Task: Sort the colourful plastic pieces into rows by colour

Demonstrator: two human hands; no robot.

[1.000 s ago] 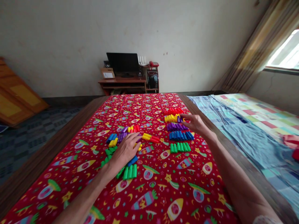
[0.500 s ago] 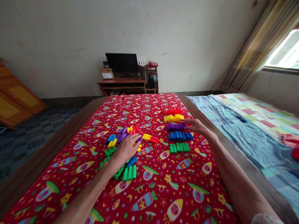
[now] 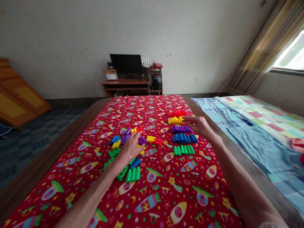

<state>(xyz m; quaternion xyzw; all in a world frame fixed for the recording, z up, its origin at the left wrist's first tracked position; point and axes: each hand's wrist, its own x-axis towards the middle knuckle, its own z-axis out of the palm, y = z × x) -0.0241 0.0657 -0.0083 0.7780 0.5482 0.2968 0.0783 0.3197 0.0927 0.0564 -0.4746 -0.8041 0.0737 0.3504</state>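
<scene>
On the red rocket-print cloth point(image 3: 152, 196) lie sorted rows of plastic pieces: red point(image 3: 177, 113), yellow point(image 3: 174, 120), purple point(image 3: 180, 129), blue point(image 3: 184, 138) and green point(image 3: 183, 149). My right hand point(image 3: 199, 125) rests at the right end of the rows, fingers stretched out, with the fingertips touching the yellow row's end. To the left, my left hand point(image 3: 129, 149) lies flat over a loose mixed pile point(image 3: 118, 141) of pieces. Its fingertips reach purple and red pieces at the far side of the pile. More green pieces point(image 3: 133, 174) lie by my left wrist.
The cloth covers a long wooden table point(image 3: 35, 177). A bed with a checked sheet point(image 3: 256, 126) runs along the right side. A desk with a monitor point(image 3: 127, 65) stands at the far wall. Wooden panels point(image 3: 16, 98) lean at the left, and a curtain point(image 3: 261, 53) hangs by the window.
My right hand set a purple piece at the purple row, then moved back up to the yellow row's end. My left hand slid a little forward over the pile.
</scene>
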